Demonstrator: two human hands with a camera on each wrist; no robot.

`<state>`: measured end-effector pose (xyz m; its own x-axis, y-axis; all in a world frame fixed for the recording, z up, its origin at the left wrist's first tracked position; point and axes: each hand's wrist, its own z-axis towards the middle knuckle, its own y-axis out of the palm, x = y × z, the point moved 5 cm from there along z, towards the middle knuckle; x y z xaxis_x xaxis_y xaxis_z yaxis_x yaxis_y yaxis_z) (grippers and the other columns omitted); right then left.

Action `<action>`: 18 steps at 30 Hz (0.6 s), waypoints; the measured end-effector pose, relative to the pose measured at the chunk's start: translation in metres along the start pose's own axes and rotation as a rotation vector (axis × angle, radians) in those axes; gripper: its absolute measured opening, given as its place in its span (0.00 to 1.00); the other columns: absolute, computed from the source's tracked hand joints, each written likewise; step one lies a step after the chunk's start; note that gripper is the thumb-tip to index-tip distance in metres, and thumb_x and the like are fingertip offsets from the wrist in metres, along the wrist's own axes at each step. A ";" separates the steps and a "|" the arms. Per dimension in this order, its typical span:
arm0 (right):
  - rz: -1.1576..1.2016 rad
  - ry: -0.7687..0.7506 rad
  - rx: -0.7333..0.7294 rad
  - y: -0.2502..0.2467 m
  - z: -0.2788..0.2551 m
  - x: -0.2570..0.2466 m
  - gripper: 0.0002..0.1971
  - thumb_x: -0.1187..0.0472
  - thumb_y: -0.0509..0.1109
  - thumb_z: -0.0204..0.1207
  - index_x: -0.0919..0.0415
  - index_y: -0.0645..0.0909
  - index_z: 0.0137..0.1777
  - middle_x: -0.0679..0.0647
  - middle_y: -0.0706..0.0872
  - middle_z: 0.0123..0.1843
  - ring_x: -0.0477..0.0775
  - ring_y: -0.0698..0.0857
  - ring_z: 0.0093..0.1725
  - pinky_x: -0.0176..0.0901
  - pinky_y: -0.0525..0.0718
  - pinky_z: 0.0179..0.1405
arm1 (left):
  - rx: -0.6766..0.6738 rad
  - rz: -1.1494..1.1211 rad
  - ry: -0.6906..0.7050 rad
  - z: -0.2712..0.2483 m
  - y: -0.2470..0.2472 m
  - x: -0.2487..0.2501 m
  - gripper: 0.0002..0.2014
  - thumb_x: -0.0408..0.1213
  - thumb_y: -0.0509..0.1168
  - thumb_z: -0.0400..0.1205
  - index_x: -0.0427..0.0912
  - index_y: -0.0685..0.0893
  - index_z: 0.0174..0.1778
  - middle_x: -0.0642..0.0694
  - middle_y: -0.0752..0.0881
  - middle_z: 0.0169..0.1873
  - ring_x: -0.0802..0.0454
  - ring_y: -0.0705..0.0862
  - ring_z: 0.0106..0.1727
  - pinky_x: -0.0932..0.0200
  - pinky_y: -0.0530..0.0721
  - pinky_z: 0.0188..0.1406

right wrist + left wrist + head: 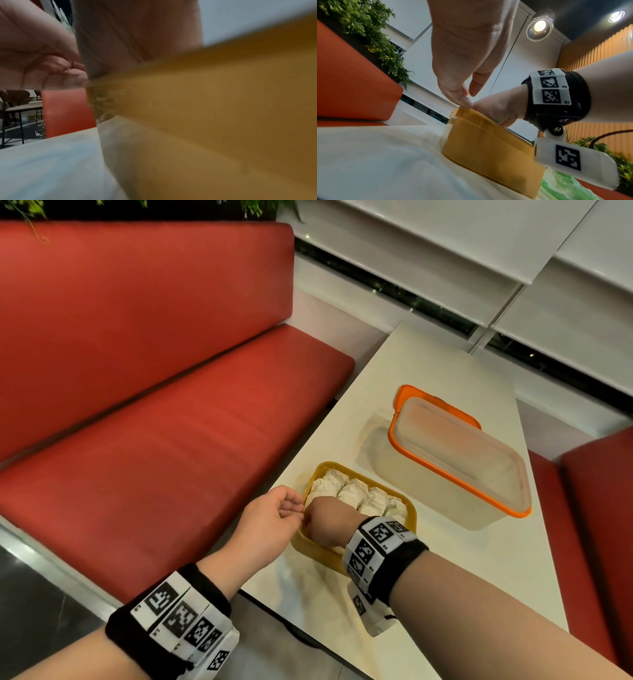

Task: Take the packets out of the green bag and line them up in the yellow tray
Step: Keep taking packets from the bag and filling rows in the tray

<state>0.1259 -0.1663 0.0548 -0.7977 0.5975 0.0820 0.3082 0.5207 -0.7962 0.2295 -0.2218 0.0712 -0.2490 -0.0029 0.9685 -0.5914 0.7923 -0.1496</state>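
The right hand (324, 520) reaches down into the near left corner of the yellow tray (412, 510), wrist bent over the rim; its fingers are hidden inside the tray, so whether they grasp anything cannot be told. The left hand (274, 517) hovers just beside it at the tray's left edge, palm turned inward, fingers relaxed and loosely curved, holding nothing, with a fingertip (467, 103) at the rim. Pale packets (352, 491) lie side by side in rows inside the tray. A patch of the green bag (556, 188) shows only in the left wrist view, on the table just beside the tray's near end. The tray sits close to the left edge of the cream table (445, 594). Behind it, near but apart, stands a clear container with an orange rim (455, 460), tilted against an orange lid. A red bench seat (154, 440) runs along the table's left side, with white blinds (513, 268) beyond the far end. Bare tabletop lies to the right of the tray and toward the viewer.
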 end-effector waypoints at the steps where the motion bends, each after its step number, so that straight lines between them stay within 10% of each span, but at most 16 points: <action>1: -0.006 0.006 0.017 0.001 0.001 0.001 0.12 0.60 0.59 0.79 0.61 0.82 0.54 0.56 0.80 0.45 0.59 0.80 0.47 0.49 0.79 0.49 | 0.000 0.004 0.002 0.000 0.000 0.000 0.13 0.24 0.64 0.76 0.50 0.82 0.40 0.46 0.87 0.43 0.48 0.87 0.48 0.51 0.86 0.56; 18: -0.023 0.023 0.296 -0.007 -0.014 0.006 0.04 0.59 0.62 0.73 0.54 0.78 0.43 0.51 0.79 0.40 0.59 0.83 0.52 0.55 0.68 0.59 | 0.011 0.011 -0.013 0.001 0.001 0.003 0.13 0.22 0.64 0.75 0.48 0.82 0.39 0.43 0.87 0.42 0.44 0.87 0.49 0.47 0.86 0.57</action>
<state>0.1257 -0.1576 0.0694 -0.7898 0.6029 0.1132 0.1227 0.3361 -0.9338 0.2276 -0.2216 0.0741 -0.2651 -0.0021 0.9642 -0.5973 0.7854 -0.1625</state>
